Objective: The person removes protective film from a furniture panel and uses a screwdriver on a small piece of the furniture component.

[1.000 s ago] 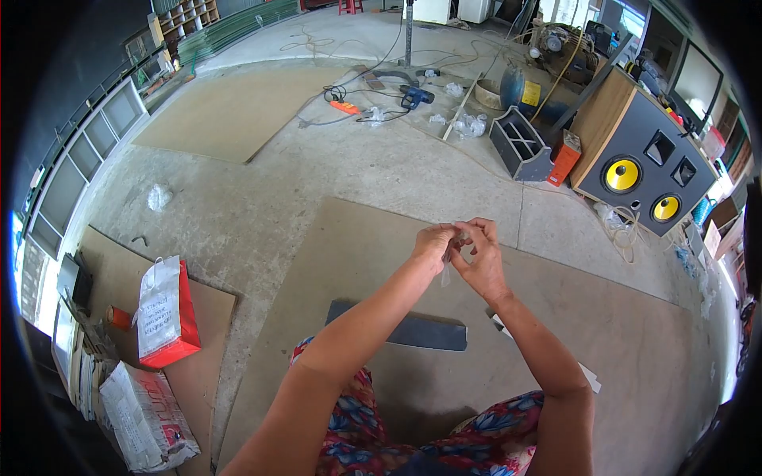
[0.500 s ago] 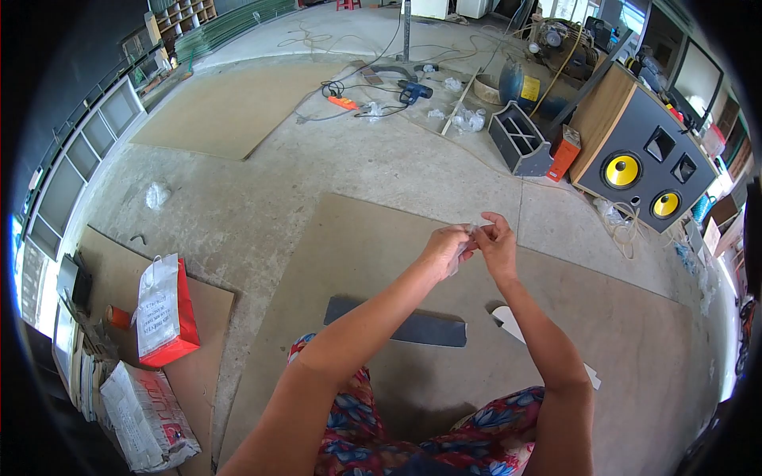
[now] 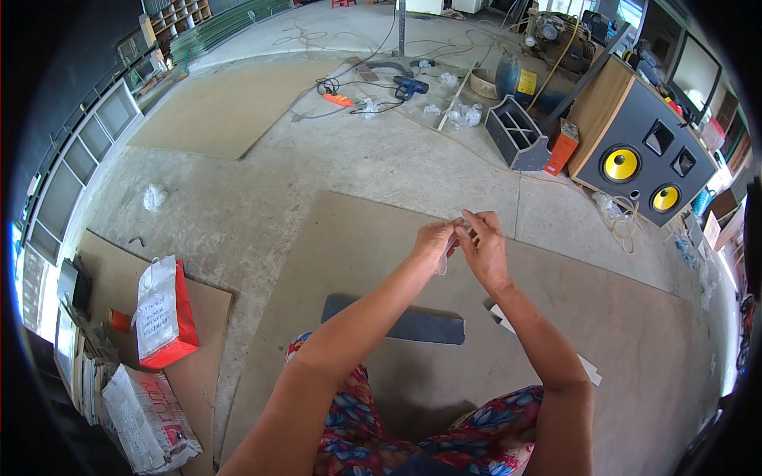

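Held out in front of me, my left hand [image 3: 433,241] is closed on a small piece of thin clear plastic [image 3: 443,264], part of which hangs below the fingers. My right hand [image 3: 487,252] meets it from the other side, its fingers bent and pinching at the plastic near the left fingertips. Exactly where the right fingers grip is too small to make out. Below the hands, a dark grey strip [image 3: 421,324] lies on the brown board [image 3: 341,238], partly behind my left forearm. A white piece [image 3: 589,370] lies partly hidden under my right forearm.
A red and white paper bag [image 3: 167,313] and a worn carton [image 3: 151,416] are at left. Ahead are a blue power tool [image 3: 410,87], cables, plastic scraps, a grey divided caddy [image 3: 516,135] and an orange box [image 3: 563,147]. A large speaker [image 3: 643,147] stands at right.
Both hands have shifted slightly left, still together at the plastic. My right hand has turned, with its fingers now more upright and leaning toward the left hand.
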Demonstrator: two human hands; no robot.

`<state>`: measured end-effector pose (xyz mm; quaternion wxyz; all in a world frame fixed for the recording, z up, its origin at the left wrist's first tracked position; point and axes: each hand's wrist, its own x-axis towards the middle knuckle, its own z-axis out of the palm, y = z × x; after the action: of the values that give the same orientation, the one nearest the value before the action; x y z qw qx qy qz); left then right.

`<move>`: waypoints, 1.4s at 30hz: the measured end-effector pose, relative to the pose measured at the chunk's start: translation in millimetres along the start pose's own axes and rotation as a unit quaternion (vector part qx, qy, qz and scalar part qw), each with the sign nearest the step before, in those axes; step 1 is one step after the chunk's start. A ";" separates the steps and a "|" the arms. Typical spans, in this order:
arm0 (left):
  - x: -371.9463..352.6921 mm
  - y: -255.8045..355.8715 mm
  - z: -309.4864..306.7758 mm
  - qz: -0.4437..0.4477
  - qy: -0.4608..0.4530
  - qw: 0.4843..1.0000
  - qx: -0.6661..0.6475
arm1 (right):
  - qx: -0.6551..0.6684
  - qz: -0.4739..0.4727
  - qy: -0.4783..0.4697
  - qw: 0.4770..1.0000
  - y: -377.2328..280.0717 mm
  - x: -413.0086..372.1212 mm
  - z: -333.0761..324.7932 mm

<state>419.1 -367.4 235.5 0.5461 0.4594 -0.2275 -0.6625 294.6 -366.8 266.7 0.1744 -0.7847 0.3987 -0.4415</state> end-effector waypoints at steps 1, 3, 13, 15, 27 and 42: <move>-0.6 2.2 -0.6 -0.003 0.010 1.000 0.020 | -0.010 -0.010 -0.013 1.000 -1.5 -0.8 0.9; 5.1 -2.5 -4.2 0.007 0.012 1.000 0.018 | -0.029 -0.031 -0.039 0.998 -2.9 -1.5 2.7; -0.7 -7.1 11.3 0.001 -0.056 0.998 0.032 | 0.081 0.091 0.021 0.992 44.7 8.1 10.6; -6.3 -5.2 14.8 0.054 -0.054 0.995 0.066 | 0.201 0.188 0.010 0.961 52.6 12.3 13.4; 9.7 -14.1 4.0 0.097 0.066 0.993 -0.010 | 0.069 0.017 0.030 0.997 15.1 6.0 17.0; 3.9 -5.7 -4.8 -0.054 0.025 0.998 -0.001 | 0.054 0.037 -0.061 0.996 34.6 7.1 10.8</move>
<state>420.4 -368.3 227.2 0.5153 0.4871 -0.1881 -0.6796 289.4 -394.7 243.1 0.2568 -0.7845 0.3915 -0.4066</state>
